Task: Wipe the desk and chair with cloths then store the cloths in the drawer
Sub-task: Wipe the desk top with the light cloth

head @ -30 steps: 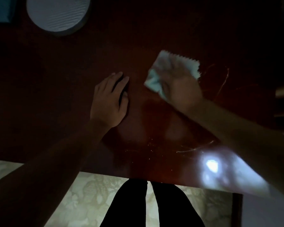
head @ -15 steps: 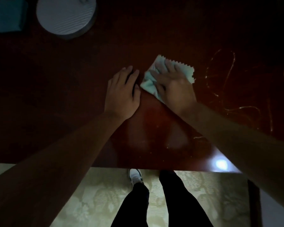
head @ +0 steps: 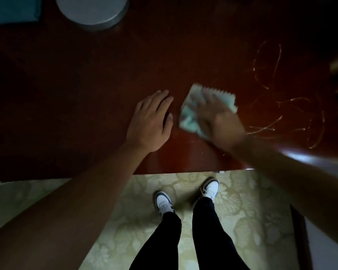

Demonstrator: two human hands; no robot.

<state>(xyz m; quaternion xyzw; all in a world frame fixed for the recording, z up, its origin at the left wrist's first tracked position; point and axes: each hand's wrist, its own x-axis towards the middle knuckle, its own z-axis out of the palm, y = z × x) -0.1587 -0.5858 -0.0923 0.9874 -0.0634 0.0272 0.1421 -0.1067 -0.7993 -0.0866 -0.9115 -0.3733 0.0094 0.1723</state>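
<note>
A dark red wooden desk fills the upper half of the head view. My right hand, blurred by motion, presses flat on a pale blue-green cloth with a zigzag edge, near the desk's front edge. My left hand lies flat on the desk just left of the cloth, fingers straight, a small gap between them. A folded teal cloth lies at the far left corner. Neither chair nor drawer is in view.
A round grey disc-shaped object sits at the back left of the desk. Thin shiny streaks mark the desk's right part. Below the desk edge are my legs, white shoes and a patterned pale carpet.
My right hand has slid the cloth toward the front edge and slightly away from my left hand. Both hands sit lower in the view, and both shoes now show.
</note>
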